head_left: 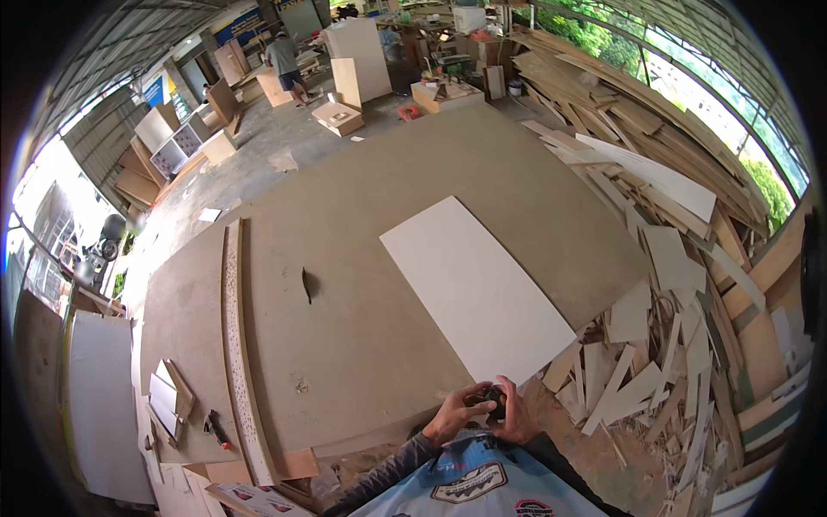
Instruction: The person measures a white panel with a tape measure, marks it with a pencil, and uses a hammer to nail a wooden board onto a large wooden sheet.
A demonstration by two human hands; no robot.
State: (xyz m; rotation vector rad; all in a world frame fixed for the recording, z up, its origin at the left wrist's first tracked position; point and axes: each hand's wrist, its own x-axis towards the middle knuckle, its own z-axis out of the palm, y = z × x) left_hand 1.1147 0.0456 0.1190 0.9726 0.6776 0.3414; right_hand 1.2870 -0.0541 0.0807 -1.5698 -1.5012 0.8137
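Handling of a small, dark, rounded object (496,402) appears to be the step in hand. The left hand (459,414) and right hand (516,415) grasp it together by the near edge of the broad, brown tabletop (345,336), toward its right corner. Their grip hides much of it, so its long axis and pointing direction cannot be told. The next move likely calls for a steady two-handed hold. Just beyond, a flat, white, rectangular panel (478,289) slants lengthwise leftward toward the tabletop's far edge.
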